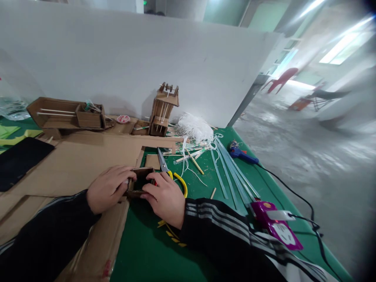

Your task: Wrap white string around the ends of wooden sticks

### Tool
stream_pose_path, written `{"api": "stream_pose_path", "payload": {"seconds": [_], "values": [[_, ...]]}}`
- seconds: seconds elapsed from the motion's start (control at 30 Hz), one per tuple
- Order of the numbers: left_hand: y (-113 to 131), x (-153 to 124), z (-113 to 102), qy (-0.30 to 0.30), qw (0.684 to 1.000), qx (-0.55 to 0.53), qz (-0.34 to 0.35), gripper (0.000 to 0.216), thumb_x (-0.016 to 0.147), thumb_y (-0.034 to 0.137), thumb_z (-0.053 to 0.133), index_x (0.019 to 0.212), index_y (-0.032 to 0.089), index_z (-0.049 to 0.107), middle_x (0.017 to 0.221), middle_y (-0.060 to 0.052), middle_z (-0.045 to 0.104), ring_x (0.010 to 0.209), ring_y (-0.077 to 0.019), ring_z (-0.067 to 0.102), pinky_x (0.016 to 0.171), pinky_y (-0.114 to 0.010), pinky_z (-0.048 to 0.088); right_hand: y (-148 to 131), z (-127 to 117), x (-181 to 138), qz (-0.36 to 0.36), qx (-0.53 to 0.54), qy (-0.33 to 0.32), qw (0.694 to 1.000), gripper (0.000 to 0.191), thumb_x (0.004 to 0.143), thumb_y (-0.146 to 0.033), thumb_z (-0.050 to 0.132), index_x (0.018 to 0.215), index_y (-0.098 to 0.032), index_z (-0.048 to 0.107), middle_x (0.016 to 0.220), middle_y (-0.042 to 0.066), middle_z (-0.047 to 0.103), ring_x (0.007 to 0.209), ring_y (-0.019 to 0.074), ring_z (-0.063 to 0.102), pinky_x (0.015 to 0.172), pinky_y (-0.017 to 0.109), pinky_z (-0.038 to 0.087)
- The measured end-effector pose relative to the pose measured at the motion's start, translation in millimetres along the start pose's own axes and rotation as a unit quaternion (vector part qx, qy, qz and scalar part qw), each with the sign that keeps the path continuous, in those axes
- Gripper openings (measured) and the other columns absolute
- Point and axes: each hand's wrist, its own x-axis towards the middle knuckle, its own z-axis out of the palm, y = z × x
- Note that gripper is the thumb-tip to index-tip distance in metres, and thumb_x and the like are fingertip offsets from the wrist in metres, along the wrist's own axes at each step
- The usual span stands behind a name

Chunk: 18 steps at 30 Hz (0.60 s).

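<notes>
Between my two hands is a small open cardboard box (143, 171), its dark inside facing up. My left hand (110, 188) grips its left wall, fingers bent over the edge. On the opposite side, my right hand (167, 196) pinches the right wall, with the thumb low at the near corner. Scissors (163, 160) with yellow handles lie just beyond my right hand, partly hidden by it. A small cardboard piece (152, 161) rests beside the blades.
Large cardboard sheets (96, 152) cover the left. Behind stand a cardboard tower (162, 111) and a long cardboard model (58, 113). White string (195, 127), clear glue sticks (232, 168), a blue glue gun (243, 154) and a purple power strip (273, 223) with a cable lie right. A black phone (25, 160) lies left.
</notes>
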Motion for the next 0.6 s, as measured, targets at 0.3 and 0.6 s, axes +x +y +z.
{"api": "stream_pose_path", "payload": {"seconds": [0.3,0.6], "values": [[5.1,12.3,-7.1,0.006,0.998,-0.061,0.004,0.029,0.096,0.018,0.028,0.112,0.024,0.051,0.128,-0.008,0.056,0.123,-0.0225,0.049,0.103,-0.042,0.041,14.2,-13.6,13.1,0.046,0.179,0.007,0.983,0.005,0.085,-0.021,0.067,0.089,-0.018,0.066,0.112,0.007,0.060,0.106,0.0205,0.053,0.097,0.037,0.041],[51.9,37.9,-19.7,0.052,0.961,-0.270,-0.043,0.029,0.102,0.034,0.022,0.107,0.023,0.048,0.126,-0.008,0.056,0.120,-0.0227,0.050,0.101,-0.039,0.041,27.4,-63.6,14.4,0.074,0.423,-0.064,0.901,0.024,0.091,-0.040,0.057,0.086,-0.017,0.052,0.079,-0.001,0.053,0.072,0.0128,0.052,0.065,0.025,0.046]]}}
